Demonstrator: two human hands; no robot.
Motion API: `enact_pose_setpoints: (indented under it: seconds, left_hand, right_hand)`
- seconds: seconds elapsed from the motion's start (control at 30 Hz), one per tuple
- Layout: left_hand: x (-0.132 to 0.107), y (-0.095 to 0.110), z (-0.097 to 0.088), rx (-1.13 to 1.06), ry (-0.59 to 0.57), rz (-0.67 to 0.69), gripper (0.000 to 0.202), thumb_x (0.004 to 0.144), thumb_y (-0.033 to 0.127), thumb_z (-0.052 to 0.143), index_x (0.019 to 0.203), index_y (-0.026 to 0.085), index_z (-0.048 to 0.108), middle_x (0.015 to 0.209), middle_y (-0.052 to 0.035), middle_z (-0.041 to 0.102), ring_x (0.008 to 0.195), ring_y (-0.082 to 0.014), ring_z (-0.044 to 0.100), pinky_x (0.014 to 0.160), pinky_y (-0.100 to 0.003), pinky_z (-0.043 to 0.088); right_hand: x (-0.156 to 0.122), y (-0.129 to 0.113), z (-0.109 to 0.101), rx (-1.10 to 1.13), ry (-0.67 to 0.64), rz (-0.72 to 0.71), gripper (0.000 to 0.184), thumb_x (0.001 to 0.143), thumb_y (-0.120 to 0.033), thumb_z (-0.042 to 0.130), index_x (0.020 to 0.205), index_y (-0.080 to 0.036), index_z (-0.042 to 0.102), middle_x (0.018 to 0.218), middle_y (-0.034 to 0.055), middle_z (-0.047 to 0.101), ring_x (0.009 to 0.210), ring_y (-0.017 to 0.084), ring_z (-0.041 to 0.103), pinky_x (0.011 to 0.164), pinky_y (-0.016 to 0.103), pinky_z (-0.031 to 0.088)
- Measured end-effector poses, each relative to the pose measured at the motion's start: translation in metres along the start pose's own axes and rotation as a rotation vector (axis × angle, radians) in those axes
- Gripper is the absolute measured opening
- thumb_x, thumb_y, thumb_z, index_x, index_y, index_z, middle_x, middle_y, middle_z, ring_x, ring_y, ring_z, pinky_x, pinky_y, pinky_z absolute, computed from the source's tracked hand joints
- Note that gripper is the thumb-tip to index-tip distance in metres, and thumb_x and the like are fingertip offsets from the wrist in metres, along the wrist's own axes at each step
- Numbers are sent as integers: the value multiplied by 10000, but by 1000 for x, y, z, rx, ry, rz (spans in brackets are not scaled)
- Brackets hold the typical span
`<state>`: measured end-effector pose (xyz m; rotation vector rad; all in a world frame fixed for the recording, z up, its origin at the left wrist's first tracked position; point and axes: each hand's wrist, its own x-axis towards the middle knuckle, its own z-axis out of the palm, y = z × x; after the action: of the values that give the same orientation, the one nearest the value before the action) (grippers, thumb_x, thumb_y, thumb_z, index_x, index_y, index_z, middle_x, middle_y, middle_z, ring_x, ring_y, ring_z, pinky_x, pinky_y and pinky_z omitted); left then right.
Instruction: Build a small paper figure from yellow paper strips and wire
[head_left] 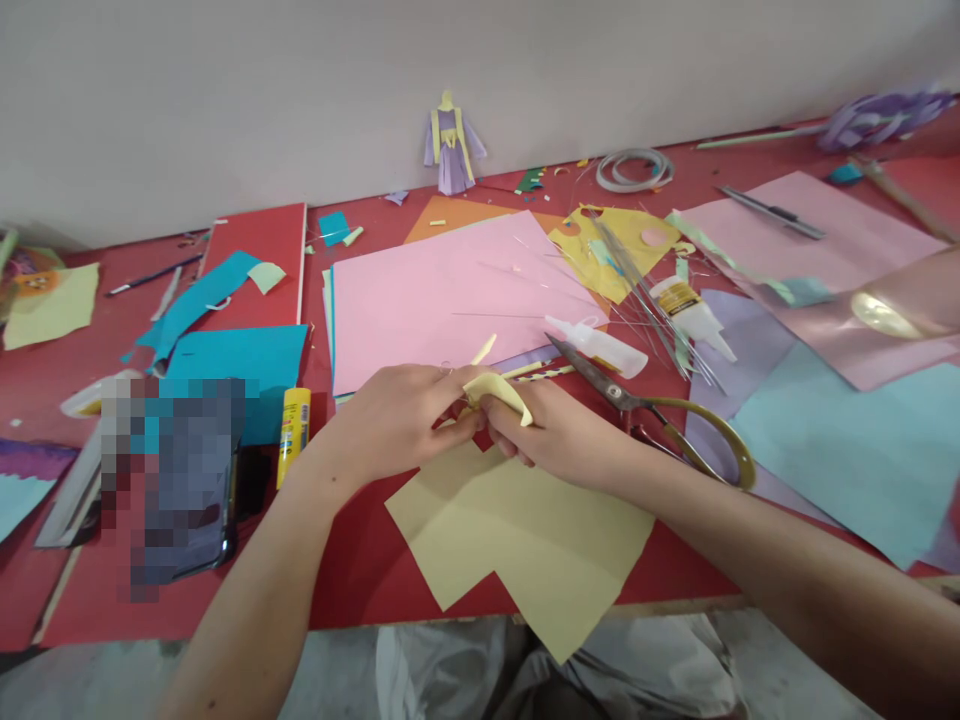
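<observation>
My left hand point(401, 415) and my right hand point(551, 432) meet at the middle of the red table point(360, 570), both pinched on a small folded piece of pale yellow paper point(496, 391). Below the hands lies a larger cut sheet of the same yellow paper point(525, 545), hanging over the table's front edge. A thin yellow strip point(484, 350) sticks up just behind my fingers. Scissors point(660, 420) with brass-coloured handles lie right of my right hand.
A big pink sheet point(450, 290) lies behind the hands, blue paper point(232, 365) and a yellow glue stick point(294, 432) to the left. Two glue bottles point(600, 345) and thin wires point(645, 290) sit right. A paper doll point(452, 145) stands by the wall. Light blue paper point(847, 450) lies right.
</observation>
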<state>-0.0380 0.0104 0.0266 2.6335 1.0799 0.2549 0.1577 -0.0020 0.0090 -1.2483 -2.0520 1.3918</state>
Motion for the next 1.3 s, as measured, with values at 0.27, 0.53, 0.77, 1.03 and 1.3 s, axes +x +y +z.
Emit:
enact_pose_setpoints:
  seconds: [0.27, 0.53, 0.77, 1.03, 1.3]
  left_hand:
    - [0, -1, 0, 37, 5, 21, 328, 948, 352, 509, 1261, 256, 512, 915, -2, 701, 844, -195, 673, 683, -285, 486]
    - [1, 1, -1, 62, -37, 2, 373, 945, 352, 517, 1303, 254, 480, 968, -10, 705, 834, -210, 668, 669, -304, 477]
    - [1, 5, -1, 102, -43, -10, 407, 947, 350, 511, 1337, 243, 470, 990, -25, 710, 834, -215, 678, 668, -311, 492]
    - [0, 4, 0, 138, -54, -11, 430, 949, 348, 505, 1347, 188, 473, 974, -57, 714, 882, -222, 678, 718, -324, 506]
    - [0, 5, -1, 195, -39, 6, 435, 930, 344, 524, 1331, 181, 479, 894, -37, 699, 767, -211, 654, 604, -294, 444]
  right_hand:
    - [0, -1, -1, 21, -14, -5, 301, 918, -206, 398, 623, -188, 449, 523, -39, 525, 451, 75, 471, 501, 235, 317]
    - [-1, 0, -1, 94, -48, 81, 299, 919, -247, 381, 638, -194, 469, 556, -41, 529, 457, 77, 486, 458, 216, 367]
    - [-1, -3, -2, 95, -48, 115, 296, 906, -238, 400, 621, -196, 468, 517, -45, 504, 448, 85, 481, 443, 218, 384]
    - [-1, -5, -2, 72, -33, 97, 264, 886, -204, 408, 628, -192, 466, 544, -37, 529, 451, 79, 492, 457, 222, 354]
    - [0, -3, -1, 56, -31, 69, 266, 873, -175, 407, 612, -187, 460, 550, -30, 539, 445, 74, 488, 458, 227, 331]
